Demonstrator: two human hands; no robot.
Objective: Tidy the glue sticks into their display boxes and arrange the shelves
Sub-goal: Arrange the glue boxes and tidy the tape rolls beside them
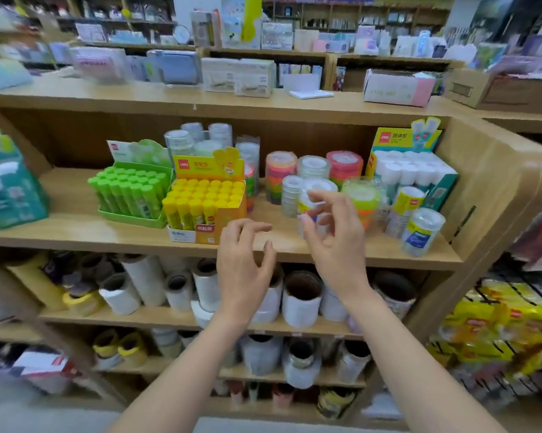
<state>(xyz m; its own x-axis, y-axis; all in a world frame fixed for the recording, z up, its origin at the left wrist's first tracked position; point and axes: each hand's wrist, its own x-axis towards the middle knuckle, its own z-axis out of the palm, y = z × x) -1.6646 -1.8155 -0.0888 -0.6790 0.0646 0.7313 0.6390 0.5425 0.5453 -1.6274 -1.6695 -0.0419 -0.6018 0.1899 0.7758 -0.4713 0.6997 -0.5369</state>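
Note:
A yellow display box [205,232] filled with yellow-capped glue sticks stands on the wooden shelf [76,232], with a green box [129,217] of green glue sticks to its left. A teal box [441,185] of white-capped glue sticks sits at the shelf's right end. My left hand [243,270] hovers just right of the yellow box, fingers loosely curled and holding nothing. My right hand [335,235] is raised in front of the tape rolls, fingers relaxed and apart, holding nothing.
Stacks of clear and coloured tape rolls [313,179] fill the shelf's middle and back. Two tape tubes [419,229] stand at the front right. Wide tape rolls [300,295] lie on the shelves below. Boxes [397,87] sit on top. Yellow packets [494,332] hang at right.

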